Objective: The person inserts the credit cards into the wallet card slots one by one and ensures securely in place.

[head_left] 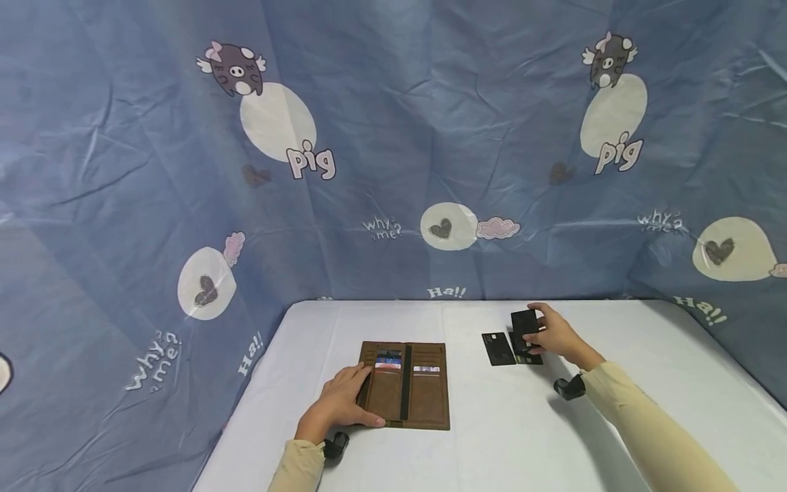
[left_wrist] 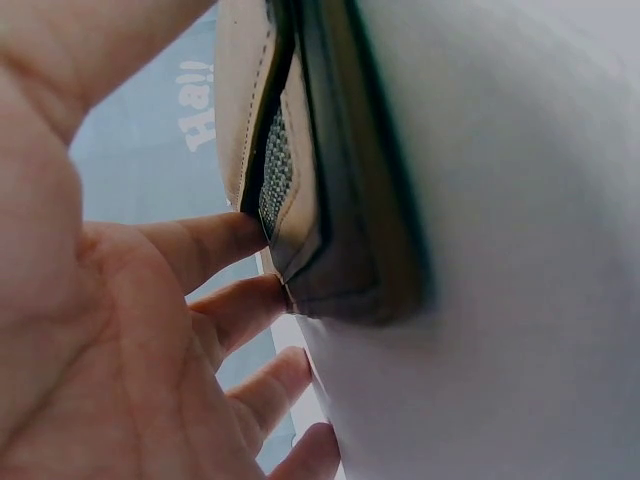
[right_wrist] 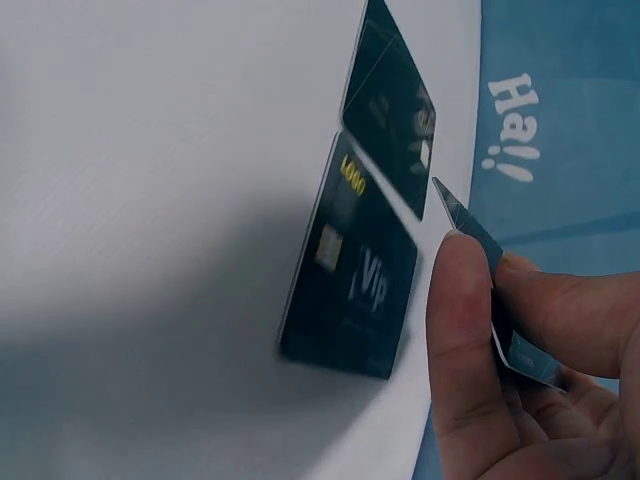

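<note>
An open brown wallet (head_left: 435, 400) lies on the white table, with several cards (head_left: 387, 365) in its left slots and one more in its right half. My left hand (head_left: 340, 398) rests at its left side, thumb by the near edge, fingertips (left_wrist: 262, 232) touching the side edge. At the right, my right hand (head_left: 558, 336) pinches a black card (head_left: 524, 321), held up on a slant between thumb and fingers. Below it lie a black card with "Vip" lettering (right_wrist: 345, 275) and another black card (right_wrist: 388, 110), almost touching at their corners.
The white table (head_left: 473, 444) ends at the back against a blue printed cloth (head_left: 393, 150), which also hangs at the sides. A small black device (head_left: 570, 388) is strapped to the right wrist, and another (head_left: 335, 447) to the left.
</note>
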`<state>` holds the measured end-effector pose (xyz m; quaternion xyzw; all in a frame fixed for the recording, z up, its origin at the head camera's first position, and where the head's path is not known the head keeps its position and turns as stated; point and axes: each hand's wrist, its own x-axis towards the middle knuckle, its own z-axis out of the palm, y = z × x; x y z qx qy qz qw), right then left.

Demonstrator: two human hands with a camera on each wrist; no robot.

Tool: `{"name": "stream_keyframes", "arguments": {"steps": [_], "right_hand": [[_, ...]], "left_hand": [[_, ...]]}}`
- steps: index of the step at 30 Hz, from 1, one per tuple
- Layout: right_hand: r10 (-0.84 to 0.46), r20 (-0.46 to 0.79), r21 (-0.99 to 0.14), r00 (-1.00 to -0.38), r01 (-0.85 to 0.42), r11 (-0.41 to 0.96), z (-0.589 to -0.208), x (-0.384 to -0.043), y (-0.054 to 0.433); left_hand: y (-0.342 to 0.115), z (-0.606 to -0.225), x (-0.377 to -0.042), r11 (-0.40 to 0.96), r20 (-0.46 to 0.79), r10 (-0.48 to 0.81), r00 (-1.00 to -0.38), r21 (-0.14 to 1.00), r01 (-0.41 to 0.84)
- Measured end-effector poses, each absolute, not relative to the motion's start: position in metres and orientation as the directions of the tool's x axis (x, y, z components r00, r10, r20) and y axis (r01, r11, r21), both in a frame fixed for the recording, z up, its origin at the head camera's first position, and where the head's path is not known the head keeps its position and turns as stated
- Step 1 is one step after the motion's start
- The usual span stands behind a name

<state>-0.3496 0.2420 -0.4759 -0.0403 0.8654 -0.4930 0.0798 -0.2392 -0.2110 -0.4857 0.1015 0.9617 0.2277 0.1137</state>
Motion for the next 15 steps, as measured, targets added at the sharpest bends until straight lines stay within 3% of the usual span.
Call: {"name": "stream_keyframes", "arguments": {"steps": [15], "right_hand": [[-0.172,-0.051,-0.913,-0.984,-0.024,0.407,-0.474,-0.356,0.209]], "left_hand": [[-0.21,-0.484,-0.237,0.87,-0.174,0.249,-0.953,0.472,0.141]]}}
